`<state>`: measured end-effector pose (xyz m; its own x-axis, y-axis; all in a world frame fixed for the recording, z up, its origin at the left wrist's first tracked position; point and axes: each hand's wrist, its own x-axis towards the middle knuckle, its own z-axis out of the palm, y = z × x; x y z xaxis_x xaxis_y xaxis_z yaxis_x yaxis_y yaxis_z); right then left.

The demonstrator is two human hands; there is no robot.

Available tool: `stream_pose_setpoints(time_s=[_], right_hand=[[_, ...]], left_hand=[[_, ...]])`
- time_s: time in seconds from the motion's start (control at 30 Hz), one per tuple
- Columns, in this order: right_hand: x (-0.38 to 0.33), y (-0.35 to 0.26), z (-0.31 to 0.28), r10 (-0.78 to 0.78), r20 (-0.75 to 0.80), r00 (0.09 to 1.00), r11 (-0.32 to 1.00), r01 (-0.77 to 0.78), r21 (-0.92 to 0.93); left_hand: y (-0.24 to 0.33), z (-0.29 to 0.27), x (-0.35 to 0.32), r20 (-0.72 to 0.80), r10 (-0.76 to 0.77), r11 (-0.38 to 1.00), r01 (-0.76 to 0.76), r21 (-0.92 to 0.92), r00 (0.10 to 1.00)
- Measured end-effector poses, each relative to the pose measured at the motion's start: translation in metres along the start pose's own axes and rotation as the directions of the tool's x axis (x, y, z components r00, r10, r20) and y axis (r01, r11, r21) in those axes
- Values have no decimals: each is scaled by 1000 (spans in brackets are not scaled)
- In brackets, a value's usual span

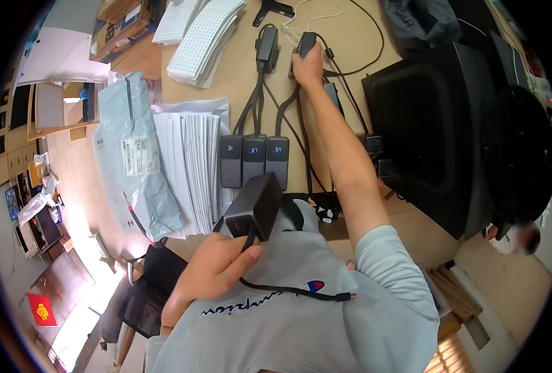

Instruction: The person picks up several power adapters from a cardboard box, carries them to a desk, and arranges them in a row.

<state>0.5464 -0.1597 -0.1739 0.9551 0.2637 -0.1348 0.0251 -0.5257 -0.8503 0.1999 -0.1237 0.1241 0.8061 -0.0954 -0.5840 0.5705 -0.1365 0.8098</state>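
Observation:
My left hand [217,264] is closed on a dark grey power bank [257,205], held above my lap at the table's near edge. A black cable [294,290] hangs from its end by my thumb, its loose metal plug lying over my shirt. My right arm stretches to the far part of the table. There my right hand [309,67] grips a small black block [307,43], whose far end shows beyond my fingers. Between the hands, several grey power banks with lit displays, among them a middle one [254,158], lie side by side, with black cables plugged in.
Left of the power banks are a stack of white envelopes [189,168] and a grey plastic parcel [138,161]. White printed sheets [204,43] lie farther back. Another black charger block [267,50] stands near my right hand. A large black monitor [431,137] fills the right side.

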Motion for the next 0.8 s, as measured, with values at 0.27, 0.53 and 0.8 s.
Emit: stream_pose_setpoints(time_s=[0.27, 0.53, 0.8], right_hand=[[-10, -5, 24, -68, 76, 995, 998, 67, 12], [-28, 14, -6, -207, 122, 971, 971, 219, -100], [-80, 50, -86, -67, 204, 977, 862, 160, -480]], left_hand=[[-8, 6, 0, 10, -28, 999, 28, 17, 1000], [1, 2, 10, 27, -22, 998, 20, 64, 999], [-4, 6, 13, 40, 51, 989, -56, 135, 998]])
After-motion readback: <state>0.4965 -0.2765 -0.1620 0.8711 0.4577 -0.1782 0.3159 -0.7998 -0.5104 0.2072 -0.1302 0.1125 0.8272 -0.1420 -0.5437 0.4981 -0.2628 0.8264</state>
